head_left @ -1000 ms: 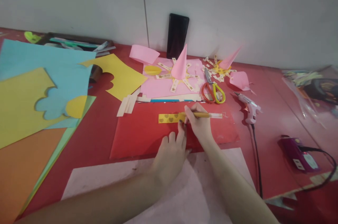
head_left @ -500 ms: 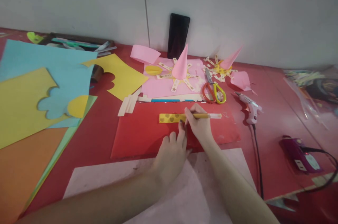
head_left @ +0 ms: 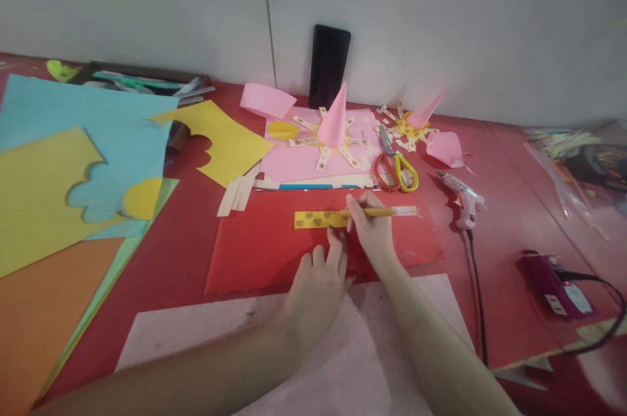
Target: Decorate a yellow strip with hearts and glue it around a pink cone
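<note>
My right hand (head_left: 372,230) is closed around a yellow pen (head_left: 386,211) lying nearly flat, its tip at a yellow strip printed with hearts (head_left: 316,219). The strip rests on a red paper sheet (head_left: 264,249). My left hand (head_left: 318,285) lies on the red sheet just below the strip, fingers stretched out, with the fingertips close to the strip's lower edge. Both forearms reach in from the bottom of the view.
Behind the red sheet lie scissors (head_left: 396,168), a pink cone on a star-strip sun (head_left: 333,125), a second cone (head_left: 424,112) and a black phone (head_left: 329,66) leaning on the wall. A glue gun (head_left: 463,197) and purple plug block (head_left: 553,282) sit right. Coloured sheets (head_left: 73,161) cover the left.
My right hand and the pen have shifted slightly right along the strip. The left hand stays in place.
</note>
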`<move>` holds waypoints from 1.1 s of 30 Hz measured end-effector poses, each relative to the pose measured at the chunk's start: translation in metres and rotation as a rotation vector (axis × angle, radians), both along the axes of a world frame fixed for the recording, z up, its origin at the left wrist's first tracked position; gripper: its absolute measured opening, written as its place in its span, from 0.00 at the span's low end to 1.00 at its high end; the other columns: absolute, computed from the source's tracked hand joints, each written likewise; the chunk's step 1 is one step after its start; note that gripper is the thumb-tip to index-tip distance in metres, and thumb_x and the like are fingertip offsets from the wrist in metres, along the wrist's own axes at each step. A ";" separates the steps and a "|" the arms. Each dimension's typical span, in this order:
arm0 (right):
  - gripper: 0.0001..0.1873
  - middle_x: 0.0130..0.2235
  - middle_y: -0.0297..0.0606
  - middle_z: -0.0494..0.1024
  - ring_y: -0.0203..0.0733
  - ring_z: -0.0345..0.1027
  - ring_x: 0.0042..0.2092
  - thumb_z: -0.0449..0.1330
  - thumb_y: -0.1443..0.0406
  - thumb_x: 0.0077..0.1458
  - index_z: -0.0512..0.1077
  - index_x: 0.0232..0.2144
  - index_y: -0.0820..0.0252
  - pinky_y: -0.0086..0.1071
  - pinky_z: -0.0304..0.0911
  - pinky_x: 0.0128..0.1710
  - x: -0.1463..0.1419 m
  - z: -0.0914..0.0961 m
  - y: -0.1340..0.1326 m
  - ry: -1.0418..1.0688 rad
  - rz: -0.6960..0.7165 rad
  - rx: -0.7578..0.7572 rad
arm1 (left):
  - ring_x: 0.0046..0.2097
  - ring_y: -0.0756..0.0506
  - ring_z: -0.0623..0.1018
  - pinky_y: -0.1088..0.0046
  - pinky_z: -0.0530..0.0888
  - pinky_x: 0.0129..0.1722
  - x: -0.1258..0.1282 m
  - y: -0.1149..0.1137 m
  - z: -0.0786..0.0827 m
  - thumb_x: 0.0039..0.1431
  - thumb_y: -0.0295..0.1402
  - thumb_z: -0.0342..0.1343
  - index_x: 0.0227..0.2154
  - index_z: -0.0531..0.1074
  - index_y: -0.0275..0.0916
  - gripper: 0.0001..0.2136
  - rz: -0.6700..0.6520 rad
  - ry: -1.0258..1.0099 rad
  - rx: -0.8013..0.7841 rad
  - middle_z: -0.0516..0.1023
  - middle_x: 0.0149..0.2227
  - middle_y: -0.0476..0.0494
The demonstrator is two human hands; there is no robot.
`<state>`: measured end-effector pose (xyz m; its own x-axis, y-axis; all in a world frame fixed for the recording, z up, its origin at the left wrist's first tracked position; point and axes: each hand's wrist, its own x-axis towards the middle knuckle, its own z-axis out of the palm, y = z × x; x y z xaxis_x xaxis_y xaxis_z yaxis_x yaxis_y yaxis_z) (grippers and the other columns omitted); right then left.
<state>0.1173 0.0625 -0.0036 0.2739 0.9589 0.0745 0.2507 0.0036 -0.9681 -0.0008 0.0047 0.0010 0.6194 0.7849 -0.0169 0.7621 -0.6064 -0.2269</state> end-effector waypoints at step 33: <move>0.16 0.11 0.23 0.60 0.30 0.57 0.15 0.55 0.61 0.50 0.54 0.16 0.57 0.25 0.55 0.19 0.001 -0.001 -0.005 -0.068 -0.004 -0.092 | 0.34 0.45 0.69 0.67 0.67 0.29 0.000 0.000 0.001 0.59 0.34 0.41 0.53 0.60 0.30 0.21 0.003 -0.045 -0.042 0.63 0.53 0.29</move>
